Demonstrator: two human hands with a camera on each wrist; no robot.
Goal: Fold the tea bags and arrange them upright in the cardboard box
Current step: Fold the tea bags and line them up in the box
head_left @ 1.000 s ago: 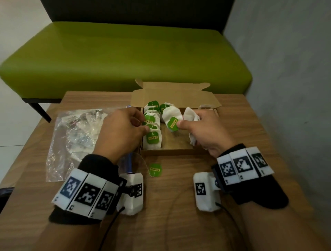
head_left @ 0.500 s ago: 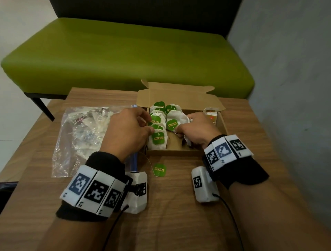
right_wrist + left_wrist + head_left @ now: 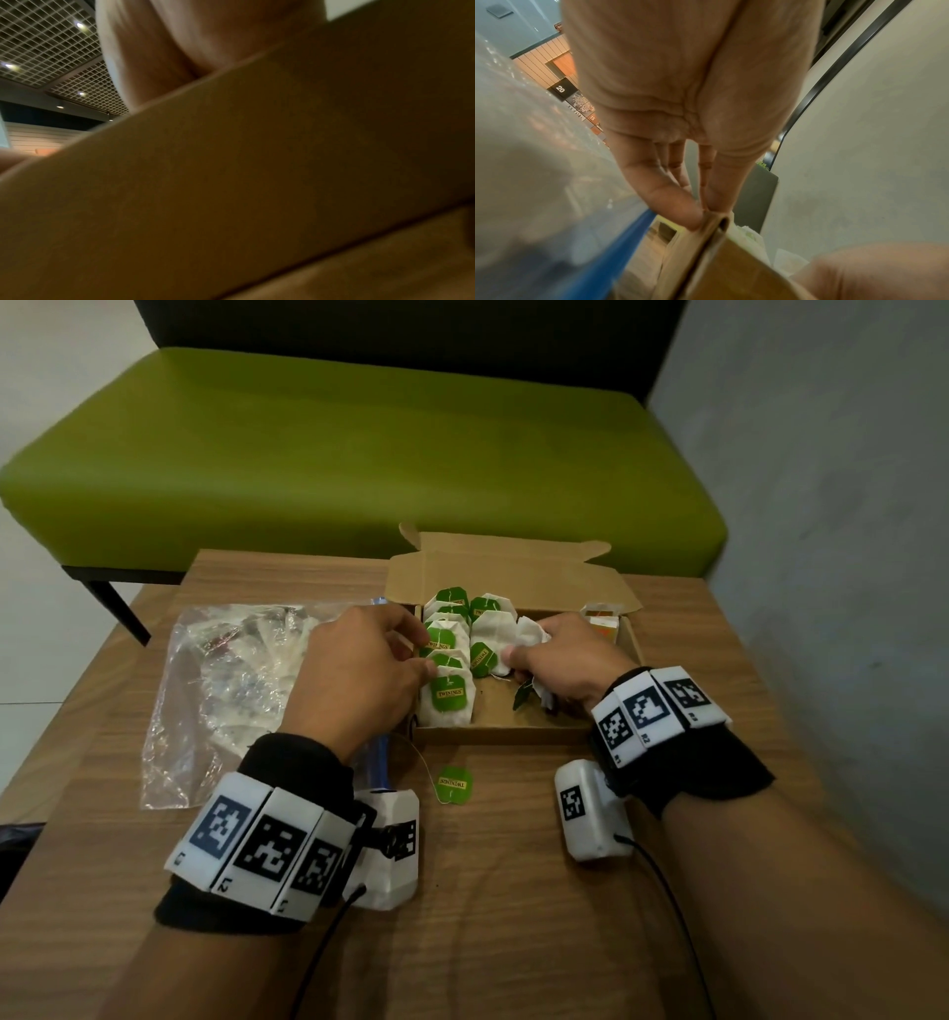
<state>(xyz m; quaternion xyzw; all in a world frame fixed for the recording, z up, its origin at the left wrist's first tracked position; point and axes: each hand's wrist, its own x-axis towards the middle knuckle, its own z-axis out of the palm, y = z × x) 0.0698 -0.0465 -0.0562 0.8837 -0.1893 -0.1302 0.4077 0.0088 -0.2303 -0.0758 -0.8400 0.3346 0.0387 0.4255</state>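
The open cardboard box (image 3: pixel 503 734) sits mid-table. Several folded tea bags (image 3: pixel 445 695) with green tags stand upright in a row along its left side, and a shorter row (image 3: pixel 490 629) stands beside them. My left hand (image 3: pixel 421 649) lies over the box's left wall (image 3: pixel 731 263), its fingertips (image 3: pixel 693 219) resting on the wall's edge and its thumb by the front bag. My right hand (image 3: pixel 524 644) is down inside the box and grips a crumpled white tea bag (image 3: pixel 531 631), with the thumb against a tagged bag (image 3: pixel 482 660). The right wrist view shows only cardboard (image 3: pixel 231 182) and palm.
A clear plastic bag (image 3: pixel 231 685) with a blue zip strip (image 3: pixel 380 752) lies left of the box. One loose green tag (image 3: pixel 454 785) on a string lies in front. A small orange-and-white packet (image 3: pixel 603 624) leans at the box's back right. Behind is a green bench (image 3: pixel 359 454), and a wall stands on the right.
My right hand has sunk from above the box down into it, taking the tea bag along. My left hand has stayed on the left wall.
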